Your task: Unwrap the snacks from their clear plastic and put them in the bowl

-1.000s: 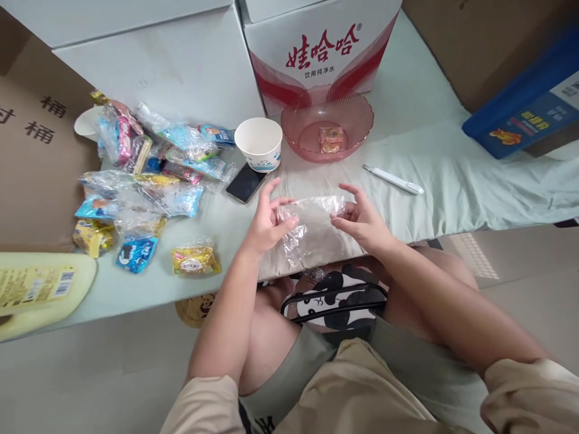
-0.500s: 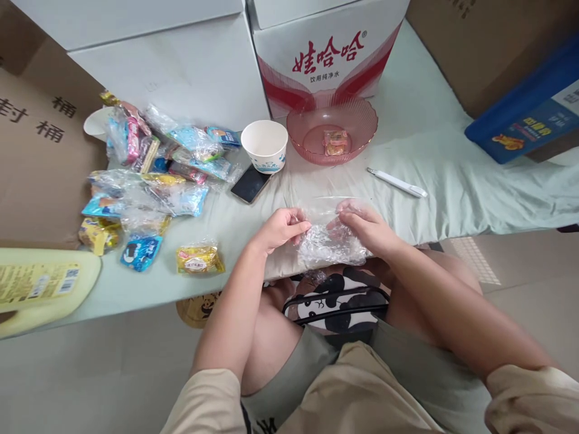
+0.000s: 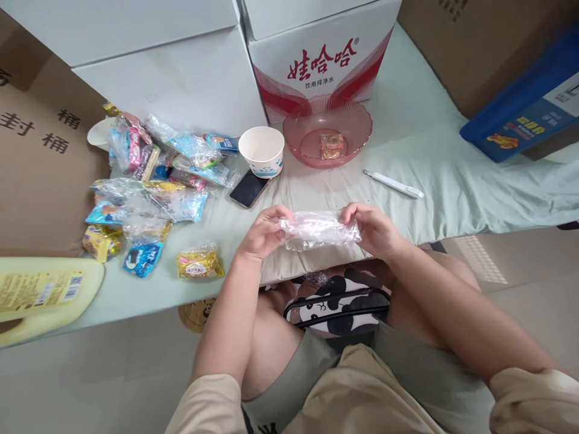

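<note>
A clear plastic bag, crinkled and folded into a band, is stretched between my two hands above the cloth's front edge. My left hand pinches its left end. The right end is gripped by my right hand, thumb against fingers. Beyond them stands a pink ribbed glass bowl with a small wrapped snack inside. A white paper cup stands beside it, against a dark phone. A white utility knife lies right of the bowl.
Several wrapped snacks are heaped at the left, with a yellow packet nearer me. White cartons line the back. A blue container stands at right, a pale yellow jug at left. A panda-print bag sits between my knees.
The plastic bag, loosely spread and hanging before, is now folded into a narrow band pulled between both hands. My left hand has turned and both hands still hold it.
</note>
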The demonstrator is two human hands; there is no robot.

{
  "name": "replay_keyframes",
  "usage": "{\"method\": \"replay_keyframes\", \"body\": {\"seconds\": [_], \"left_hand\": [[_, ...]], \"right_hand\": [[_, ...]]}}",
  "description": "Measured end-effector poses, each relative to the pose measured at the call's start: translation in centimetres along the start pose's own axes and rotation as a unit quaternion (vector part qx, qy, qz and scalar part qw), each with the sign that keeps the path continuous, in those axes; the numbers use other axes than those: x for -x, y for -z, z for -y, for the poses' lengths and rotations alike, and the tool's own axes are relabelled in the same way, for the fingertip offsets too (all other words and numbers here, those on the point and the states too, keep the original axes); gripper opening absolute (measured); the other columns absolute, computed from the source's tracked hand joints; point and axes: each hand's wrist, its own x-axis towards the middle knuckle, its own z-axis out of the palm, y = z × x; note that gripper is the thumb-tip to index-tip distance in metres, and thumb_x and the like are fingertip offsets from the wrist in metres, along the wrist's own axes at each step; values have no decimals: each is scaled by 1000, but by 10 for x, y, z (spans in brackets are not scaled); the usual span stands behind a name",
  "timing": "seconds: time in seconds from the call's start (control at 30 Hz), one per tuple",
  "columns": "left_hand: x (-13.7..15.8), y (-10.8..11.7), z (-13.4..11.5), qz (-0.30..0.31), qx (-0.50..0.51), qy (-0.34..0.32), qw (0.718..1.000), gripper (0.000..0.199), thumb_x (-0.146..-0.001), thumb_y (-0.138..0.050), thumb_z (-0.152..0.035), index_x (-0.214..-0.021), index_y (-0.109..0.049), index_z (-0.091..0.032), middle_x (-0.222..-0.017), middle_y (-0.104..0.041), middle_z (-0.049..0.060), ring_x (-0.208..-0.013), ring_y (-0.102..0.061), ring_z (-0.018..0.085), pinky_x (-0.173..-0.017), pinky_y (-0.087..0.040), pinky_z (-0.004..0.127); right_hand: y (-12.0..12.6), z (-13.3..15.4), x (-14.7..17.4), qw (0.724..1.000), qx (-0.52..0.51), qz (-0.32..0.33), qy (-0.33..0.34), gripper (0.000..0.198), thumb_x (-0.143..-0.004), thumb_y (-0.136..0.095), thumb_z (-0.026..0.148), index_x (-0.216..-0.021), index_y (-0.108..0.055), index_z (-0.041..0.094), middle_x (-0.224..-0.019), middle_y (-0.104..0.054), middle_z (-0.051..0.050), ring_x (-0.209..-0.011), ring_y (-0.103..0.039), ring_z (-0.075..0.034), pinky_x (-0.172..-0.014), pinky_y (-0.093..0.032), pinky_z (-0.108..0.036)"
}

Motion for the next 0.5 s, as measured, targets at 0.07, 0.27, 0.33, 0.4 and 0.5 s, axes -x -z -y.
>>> {"method": "replay_keyframes", "body": {"seconds": [0.07, 0.27, 0.33, 0.4, 0.5], "left_hand": [[-1, 4, 1, 39, -61, 23, 997, 35, -65, -74, -48, -66, -60, -16, -67, -62, 2, -56, -55, 12, -52, -43, 25], [-15, 2, 16, -150, -273, -112, 944, 32, -68, -72, -19, -97, -59, -21, -97, -65, 2, -77, -60, 11, -71, -47, 24], [-16, 0, 18, -228, -305, -179, 907, 20, -74, -70, -21, -90, -59, -21, -88, -63, 1, -79, -61, 12, -75, -48, 26], [-15, -6, 20, -217, -326, -179, 903, 14, -80, -69, -29, -84, -60, -20, -80, -63, 1, -77, -61, 13, -74, -49, 26], [-15, -21, 28, -70, -292, -108, 948, 40, -73, -80, -42, -103, -65, -20, -101, -71, 7, -91, -67, 18, -81, -53, 29]], "right_hand": [[2, -2, -1, 998, 57, -22, 15, 34, -81, -62, 51, -67, -54, 21, -68, -53, 0, -60, -48, -12, -54, -37, -27], [3, -9, -3, 975, 191, -104, 34, 45, -72, -72, 30, -107, -44, 25, -70, -49, 8, -55, -44, -11, -54, -35, -26], [3, -8, -3, 960, 244, -119, 71, 46, -73, -70, 27, -112, -46, 24, -74, -53, 5, -61, -49, -13, -62, -41, -30], [2, -7, 0, 949, 274, -109, 108, 39, -75, -70, 27, -108, -50, 24, -81, -57, 2, -70, -54, -15, -71, -45, -33], [-3, -6, 5, 968, 223, -20, 118, 32, -79, -72, 36, -102, -53, 24, -95, -60, -3, -84, -59, -17, -76, -49, -34]]}}
